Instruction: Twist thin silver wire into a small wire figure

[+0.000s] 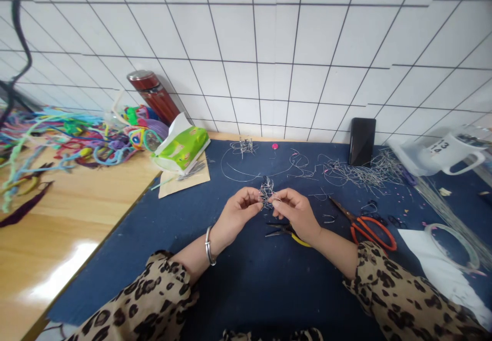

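Leopard-print sleeves (130, 302) fill the lower corners of the frame. Yellow-handled pliers (288, 229) lie just below centre, near the right wrist, with orange-handled scissors (352, 220) farther right. At centre, the left hand (238, 210) and right hand (295, 212) pinch a tangled wire piece (266, 192) between fingertips. Beyond, right of centre, are loose wires (369, 171) and a smartphone (362, 141); upper left, a green tissue pack (182, 146) and red-brown thermos (157, 97).
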Tool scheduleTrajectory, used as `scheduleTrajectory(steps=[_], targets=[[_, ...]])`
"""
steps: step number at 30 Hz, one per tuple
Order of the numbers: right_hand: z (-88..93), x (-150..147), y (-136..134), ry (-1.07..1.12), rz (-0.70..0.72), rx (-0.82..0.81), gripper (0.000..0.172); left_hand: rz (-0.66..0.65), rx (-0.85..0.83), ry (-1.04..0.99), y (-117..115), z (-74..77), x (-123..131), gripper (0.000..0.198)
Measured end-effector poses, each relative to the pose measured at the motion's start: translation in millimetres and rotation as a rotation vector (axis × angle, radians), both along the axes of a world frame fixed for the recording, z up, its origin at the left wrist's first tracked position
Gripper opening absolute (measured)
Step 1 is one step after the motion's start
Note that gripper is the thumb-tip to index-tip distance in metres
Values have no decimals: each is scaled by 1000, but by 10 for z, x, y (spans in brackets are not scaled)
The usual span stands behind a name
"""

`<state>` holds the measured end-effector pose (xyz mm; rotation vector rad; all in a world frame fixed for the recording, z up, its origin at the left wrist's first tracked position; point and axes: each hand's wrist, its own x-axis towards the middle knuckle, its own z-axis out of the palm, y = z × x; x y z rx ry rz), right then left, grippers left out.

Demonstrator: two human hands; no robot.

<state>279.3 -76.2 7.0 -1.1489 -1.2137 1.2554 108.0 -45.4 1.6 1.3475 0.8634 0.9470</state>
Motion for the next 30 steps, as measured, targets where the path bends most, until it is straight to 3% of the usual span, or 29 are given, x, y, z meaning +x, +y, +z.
scheduleTrajectory(steps=[14, 25, 30], targets=[[-54, 0, 18, 40, -6, 3, 13, 38, -8, -14, 12, -32, 4, 24], [-82, 10, 30, 60, 12, -1, 17, 72, 108, 51, 16, -61, 14, 22], [-106, 16, 47, 79, 33, 5, 17, 122, 232, 190, 7, -79, 9, 16]])
